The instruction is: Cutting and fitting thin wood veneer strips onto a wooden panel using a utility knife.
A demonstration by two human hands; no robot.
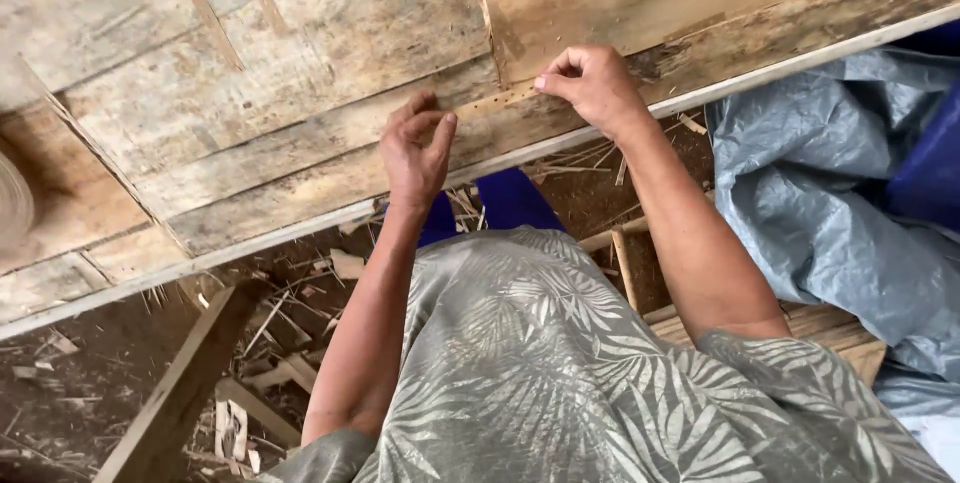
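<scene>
A rough worktop of worn wooden planks (300, 133) fills the upper part of the view. My left hand (416, 148) rests near its front edge, fingers curled and pinched on a thin pale strip (500, 99) that lies along a plank. My right hand (592, 83) pinches the same strip a little farther right, thumb and forefinger together. The strip has a row of small holes and is hard to tell from the wood. My grey leaf-patterned shirt (560, 373) fills the bottom middle.
A grey plastic sheet (840, 203) lies bunched at the right, with blue material (930, 163) behind it. Wood shavings and scraps (270, 343) litter the dirt floor under the worktop. A wooden beam (180, 393) slants at the lower left.
</scene>
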